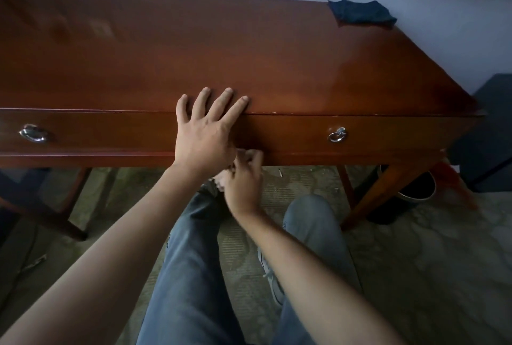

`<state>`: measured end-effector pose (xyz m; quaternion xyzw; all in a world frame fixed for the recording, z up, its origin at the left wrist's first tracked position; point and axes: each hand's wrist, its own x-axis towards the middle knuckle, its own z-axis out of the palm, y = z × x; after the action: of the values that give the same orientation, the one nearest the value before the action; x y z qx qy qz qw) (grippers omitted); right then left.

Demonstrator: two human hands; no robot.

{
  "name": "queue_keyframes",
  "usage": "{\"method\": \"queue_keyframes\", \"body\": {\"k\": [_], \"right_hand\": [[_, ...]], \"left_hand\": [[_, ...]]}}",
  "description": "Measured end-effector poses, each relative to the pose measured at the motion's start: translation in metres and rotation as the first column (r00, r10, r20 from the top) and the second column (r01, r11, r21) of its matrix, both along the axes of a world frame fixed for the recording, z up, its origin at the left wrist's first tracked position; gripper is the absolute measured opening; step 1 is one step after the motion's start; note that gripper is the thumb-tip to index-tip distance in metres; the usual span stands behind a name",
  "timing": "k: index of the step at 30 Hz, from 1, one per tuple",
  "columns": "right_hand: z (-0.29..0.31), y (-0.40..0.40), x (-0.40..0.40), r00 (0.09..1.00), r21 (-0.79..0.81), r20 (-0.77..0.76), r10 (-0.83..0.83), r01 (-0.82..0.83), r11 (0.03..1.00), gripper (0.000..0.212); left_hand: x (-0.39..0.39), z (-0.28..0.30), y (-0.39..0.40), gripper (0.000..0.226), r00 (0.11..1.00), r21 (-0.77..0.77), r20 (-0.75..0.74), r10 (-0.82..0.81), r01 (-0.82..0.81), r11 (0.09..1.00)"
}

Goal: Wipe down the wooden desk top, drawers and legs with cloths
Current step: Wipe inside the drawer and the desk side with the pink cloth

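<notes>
The glossy brown wooden desk (166, 54) fills the upper half of the head view. My left hand (205, 134) rests over its front edge, fingers spread flat on the top, palm against the drawer front (291, 137). Just below, at the drawer's lower edge, my right hand (245, 178) has its fingers curled around a small pale cloth (220, 182), most of which is hidden by the hand. A dark blue cloth (360, 12) lies crumpled on the desk's far right corner, far from both hands.
Two metal ring handles (32, 133) (337, 134) sit on the drawer fronts. A desk leg (388, 195) slants down at the right, with a dark bin (415, 192) behind it. My jeans-clad knees (194, 261) are under the desk on patterned carpet. A wall runs behind.
</notes>
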<state>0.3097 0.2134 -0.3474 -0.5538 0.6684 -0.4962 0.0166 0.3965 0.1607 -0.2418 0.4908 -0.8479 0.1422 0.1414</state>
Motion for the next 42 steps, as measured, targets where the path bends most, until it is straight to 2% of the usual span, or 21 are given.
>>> {"method": "queue_keyframes", "body": {"k": [2, 5, 7, 9, 11, 12, 13, 16, 18, 21, 23, 24, 26, 28, 30, 32, 33, 36, 38, 40, 42], "right_hand": [[-0.001, -0.002, 0.01, 0.999, 0.029, 0.031, 0.019, -0.02, 0.999, 0.029], [-0.003, 0.005, -0.025, 0.998, -0.084, 0.054, 0.012, -0.008, 0.996, 0.024], [-0.008, 0.013, -0.072, 0.985, -0.05, 0.118, -0.123, 0.129, 0.99, 0.028], [-0.011, 0.016, -0.125, 0.874, 0.069, 0.267, -0.405, 0.402, 0.913, 0.024], [-0.01, 0.019, -0.16, 0.708, 0.251, 0.41, -0.576, 0.519, 0.817, 0.023], [-0.01, 0.019, -0.163, 0.669, 0.283, 0.465, -0.58, 0.508, 0.813, 0.024], [-0.013, 0.013, -0.153, 0.672, 0.288, 0.484, -0.561, 0.483, 0.827, 0.025], [-0.017, -0.001, -0.081, 0.757, 0.215, 0.549, -0.356, 0.284, 0.934, 0.02], [-0.015, -0.01, -0.023, 0.795, 0.208, 0.549, -0.257, 0.168, 0.964, 0.02], [-0.007, -0.015, 0.026, 0.727, 0.315, 0.648, -0.228, 0.017, 0.949, 0.017], [-0.002, -0.014, 0.021, 0.702, 0.317, 0.68, -0.212, -0.021, 0.948, 0.017], [-0.001, -0.011, 0.008, 0.677, 0.291, 0.707, -0.204, -0.015, 0.957, 0.018], [0.003, 0.0, -0.035, 0.559, 0.201, 0.807, -0.191, 0.043, 0.979, 0.024], [0.004, 0.013, -0.097, 0.468, 0.217, 0.843, -0.267, 0.158, 0.963, 0.033], [-0.001, 0.025, -0.173, 0.502, 0.261, 0.772, -0.39, 0.309, 0.915, 0.042], [-0.009, 0.035, -0.252, 0.544, 0.242, 0.699, -0.464, 0.43, 0.87, 0.042], [-0.004, 0.043, -0.286, 0.555, 0.248, 0.655, -0.513, 0.484, 0.839, 0.035], [0.012, 0.063, -0.363, 0.484, 0.258, 0.639, -0.598, 0.597, 0.76, 0.015], [0.018, 0.066, -0.374, 0.476, 0.259, 0.626, -0.618, 0.621, 0.74, 0.014], [0.017, 0.06, -0.355, 0.513, 0.218, 0.607, -0.606, 0.626, 0.749, 0.014], [0.017, 0.05, -0.313, 0.638, 0.099, 0.556, -0.533, 0.586, 0.804, 0.021]], "left_hand": [[-0.001, -0.002, 0.0, 0.08, 1.0, -0.023, -0.001, 0.007, -0.007, 1.0], [-0.003, 0.002, 0.003, 0.086, 1.0, -0.006, -0.023, 0.002, -0.002, 1.0], [-0.004, 0.002, 0.005, 0.087, 0.999, -0.008, -0.04, 0.003, -0.003, 1.0], [-0.006, 0.001, 0.004, 0.089, 0.999, -0.008, -0.051, 0.007, -0.007, 1.0], [-0.008, 0.001, 0.004, 0.09, 1.0, 0.007, -0.03, 0.008, -0.008, 1.0], [-0.01, 0.002, 0.004, 0.091, 1.0, 0.02, -0.012, 0.01, -0.009, 1.0], [-0.012, 0.004, 0.004, 0.093, 1.0, 0.037, 0.0, 0.011, -0.011, 0.999], [-0.011, 0.008, 0.005, 0.098, 1.0, 0.078, 0.018, 0.018, -0.019, 0.997], [-0.009, 0.01, 0.005, 0.098, 0.999, 0.088, 0.03, 0.015, -0.017, 0.996], [-0.007, 0.011, 0.005, 0.092, 0.998, 0.078, 0.057, 0.01, -0.015, 0.997], [-0.01, 0.01, 0.006, 0.09, 0.997, 0.054, 0.073, 0.019, -0.023, 0.998], [-0.012, 0.009, 0.007, 0.091, 0.997, 0.051, 0.068, 0.024, -0.027, 0.998], [-0.02, 0.009, 0.009, 0.094, 0.999, 0.046, 0.051, 0.01, -0.012, 0.999], [-0.034, 0.01, 0.008, 0.096, 0.998, 0.051, 0.05, -0.028, 0.025, 0.998], [-0.052, 0.012, 0.006, 0.099, 0.997, 0.079, 0.063, -0.053, 0.048, 0.996], [-0.066, 0.012, 0.004, 0.098, 0.996, 0.094, 0.081, -0.044, 0.036, 0.995], [-0.071, 0.012, 0.004, 0.096, 0.996, 0.094, 0.086, -0.03, 0.022, 0.995], [-0.075, 0.007, 0.005, 0.097, 0.997, 0.066, 0.079, 0.002, -0.007, 0.998], [-0.075, 0.006, 0.004, 0.098, 0.998, 0.059, 0.065, -0.001, -0.003, 0.998], [-0.076, 0.005, 0.005, 0.098, 0.997, 0.055, 0.071, 0.002, -0.006, 0.998], [-0.077, 0.006, 0.005, 0.098, 0.997, 0.045, 0.074, 0.009, -0.013, 0.999]]}}
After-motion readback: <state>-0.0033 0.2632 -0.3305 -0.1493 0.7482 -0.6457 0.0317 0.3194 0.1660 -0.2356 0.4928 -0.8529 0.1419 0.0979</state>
